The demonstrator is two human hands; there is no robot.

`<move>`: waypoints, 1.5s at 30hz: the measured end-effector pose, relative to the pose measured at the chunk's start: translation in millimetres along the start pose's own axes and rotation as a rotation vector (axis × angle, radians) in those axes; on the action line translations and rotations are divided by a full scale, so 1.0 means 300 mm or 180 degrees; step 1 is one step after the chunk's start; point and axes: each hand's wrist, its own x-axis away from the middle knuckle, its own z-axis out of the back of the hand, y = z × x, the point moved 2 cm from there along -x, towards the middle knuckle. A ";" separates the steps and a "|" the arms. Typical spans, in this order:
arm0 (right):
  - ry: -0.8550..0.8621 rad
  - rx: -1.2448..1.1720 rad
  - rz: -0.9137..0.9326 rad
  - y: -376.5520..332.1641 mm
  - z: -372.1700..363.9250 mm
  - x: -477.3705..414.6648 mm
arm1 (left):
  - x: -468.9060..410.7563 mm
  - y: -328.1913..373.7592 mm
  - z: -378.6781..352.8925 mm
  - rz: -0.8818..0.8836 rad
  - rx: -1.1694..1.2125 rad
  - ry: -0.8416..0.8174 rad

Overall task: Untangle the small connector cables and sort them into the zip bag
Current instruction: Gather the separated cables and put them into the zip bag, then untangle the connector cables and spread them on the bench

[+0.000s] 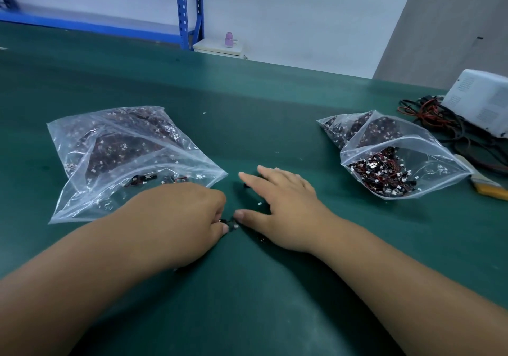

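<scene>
Near-empty zip bag [110, 204] L, fuller bag [412, 146] R; L hand [187, 212] pinching connector cable [229, 223], R hand [288, 207] flat on counter [247, 122]; open btwn bags.

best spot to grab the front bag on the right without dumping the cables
Pinch the front right bag at its zip rim, coming down from above on the far side. The rim bows open and stands raised, while the tangled cables pool toward the near closed edge, so lifting by the rim should keep them inside.

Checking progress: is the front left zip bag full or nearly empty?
Nearly empty: the front left zip bag holds only a few cables, its clear plastic otherwise lying flat.
</scene>
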 end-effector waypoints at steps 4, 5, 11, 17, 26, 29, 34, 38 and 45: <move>0.0192 -0.0124 0.0328 -0.051 -0.002 -0.042 | -0.002 0.000 0.001 0.0008 0.0032 -0.0011; 0.0173 -0.0215 0.0361 -0.057 -0.002 -0.043 | -0.003 -0.001 0.002 0.0016 0.0040 -0.0027; 0.0065 -0.0664 0.0336 -0.056 0.025 -0.011 | -0.006 -0.016 -0.005 0.0053 0.0059 0.0055; 0.0402 -0.0576 0.0468 -0.145 -0.004 0.012 | -0.022 -0.023 -0.014 -0.0005 0.0075 -0.0027; 0.0704 0.0236 0.0397 -0.084 -0.003 0.041 | -0.012 -0.032 -0.014 0.0000 0.0115 0.0059; 0.0632 0.0447 0.0358 -0.005 0.024 0.056 | -0.013 -0.034 -0.015 -0.0026 0.0124 0.0105; 0.0623 0.0718 0.0137 0.093 0.060 0.084 | -0.018 -0.032 -0.023 -0.0076 0.0142 0.0130; 0.0620 0.0978 0.0155 0.090 0.056 0.094 | -0.021 -0.037 -0.024 -0.0074 0.0074 0.0151; 0.0405 0.1484 0.0495 0.126 0.119 0.122 | -0.036 -0.041 -0.046 -0.0157 -0.0021 0.0297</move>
